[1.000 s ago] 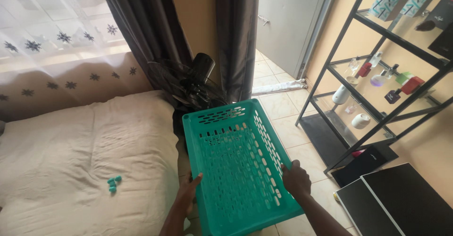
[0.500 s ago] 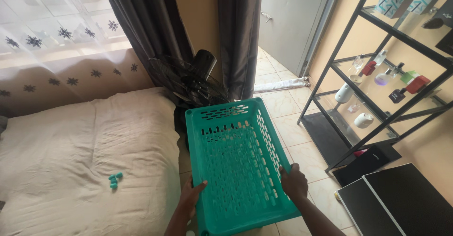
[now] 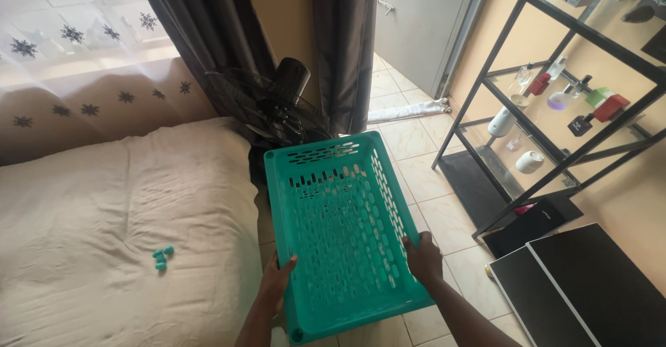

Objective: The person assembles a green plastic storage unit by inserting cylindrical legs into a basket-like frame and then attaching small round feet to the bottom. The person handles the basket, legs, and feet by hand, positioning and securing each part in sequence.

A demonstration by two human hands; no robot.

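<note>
I hold a teal plastic basket (image 3: 340, 229) out in front of me with both hands. My left hand (image 3: 277, 284) grips its near left rim, fingers curled over the edge and clamped on the plastic. My right hand (image 3: 423, 258) grips the near right rim the same way, thumb inside, fingers closed on the wall. The basket is slotted all over and nothing lies in it; it tilts a little, its far end pointing away from my hands.

Left of my left hand lies a bed with a cream sheet (image 3: 104, 243), and on that sheet, well apart from the hand, sits a small teal object (image 3: 162, 257); I cannot tell what it is. Beyond the far end of the basket stands a black fan (image 3: 274, 104), just in front of dark grey curtains (image 3: 208, 35). A white patterned lace curtain (image 3: 62, 42) hangs further left, above the bed.

To the right of my right hand stands a black metal shelf with glass boards (image 3: 555, 118), carrying small bottles and jars (image 3: 548, 94). Below it, near my right forearm, lie flat black panels (image 3: 590, 284) on the tiled floor (image 3: 416, 139). Far ahead a grey door (image 3: 423, 21) stands partly open.
</note>
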